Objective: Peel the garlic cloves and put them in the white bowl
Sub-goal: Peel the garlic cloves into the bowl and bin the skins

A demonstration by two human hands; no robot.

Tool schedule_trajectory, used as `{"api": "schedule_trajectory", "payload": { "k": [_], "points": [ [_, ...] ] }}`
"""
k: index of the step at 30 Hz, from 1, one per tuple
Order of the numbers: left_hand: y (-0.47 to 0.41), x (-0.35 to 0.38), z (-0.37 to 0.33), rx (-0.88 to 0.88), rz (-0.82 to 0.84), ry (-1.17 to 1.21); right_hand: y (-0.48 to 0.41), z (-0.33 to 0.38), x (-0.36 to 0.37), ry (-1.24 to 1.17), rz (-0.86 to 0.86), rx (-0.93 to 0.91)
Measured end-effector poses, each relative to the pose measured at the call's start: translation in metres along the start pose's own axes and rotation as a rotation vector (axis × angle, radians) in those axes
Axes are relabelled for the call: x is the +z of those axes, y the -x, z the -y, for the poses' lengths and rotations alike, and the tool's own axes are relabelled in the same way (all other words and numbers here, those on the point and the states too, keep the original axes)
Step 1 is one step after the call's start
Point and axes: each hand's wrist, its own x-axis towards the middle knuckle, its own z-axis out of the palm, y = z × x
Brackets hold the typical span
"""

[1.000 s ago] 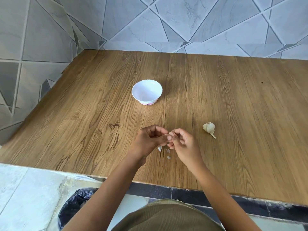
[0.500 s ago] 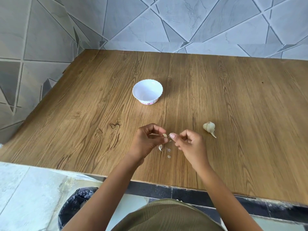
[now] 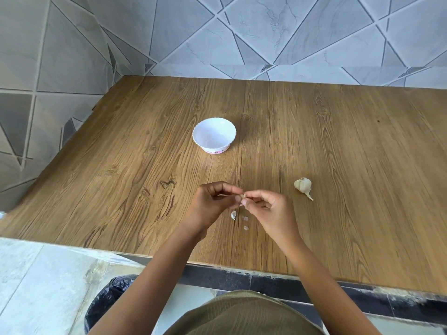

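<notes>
Head view: found left hand (image 3: 212, 204) and right hand (image 3: 268, 209) fingertip to fingertip again, both pinching one garlic clove (image 3: 242, 196), after parting slightly half a second earlier. Held the clove just above the table (image 3: 338, 153), between the two hands. Saw the same peel scraps (image 3: 233, 215) lying right beneath the fingertips, unmoved. Left the garlic bulb (image 3: 302, 185) near the right hand, on its outer side, and the white bowl (image 3: 215, 147) well beyond the left hand, both as before.

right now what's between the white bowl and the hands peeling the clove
Nothing: in the head view only bare wooden table lies between the white bowl and the left hand and right hand pinching the clove.
</notes>
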Motion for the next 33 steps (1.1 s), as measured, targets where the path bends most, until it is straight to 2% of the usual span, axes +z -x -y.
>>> {"api": "schedule_trajectory", "payload": {
  "k": [6, 12, 17, 20, 27, 30, 33],
  "points": [
    [0.002, -0.001, -0.001, 0.019, 0.008, -0.017, -0.003, 0.002, -0.006, 0.044, 0.005, -0.106],
    [0.001, -0.003, -0.001, -0.059, 0.002, 0.103, 0.000, 0.000, -0.003, -0.175, -0.052, 0.081],
    [0.003, -0.005, 0.000, -0.062, -0.005, 0.114, 0.003, -0.001, -0.002, 0.051, 0.044, -0.096],
    [0.004, -0.004, -0.002, -0.047, -0.015, 0.072, 0.001, 0.002, 0.001, 0.066, 0.031, -0.185],
    [0.003, -0.004, 0.000, -0.059, -0.005, 0.067, 0.001, -0.001, 0.001, 0.028, 0.006, -0.203],
    [0.002, -0.004, 0.000, -0.091, -0.001, 0.143, 0.001, -0.003, 0.000, 0.018, -0.003, -0.188],
    [-0.001, -0.005, 0.000, -0.145, -0.002, 0.242, 0.001, -0.010, -0.002, 0.110, -0.012, -0.179]
  ]
}}
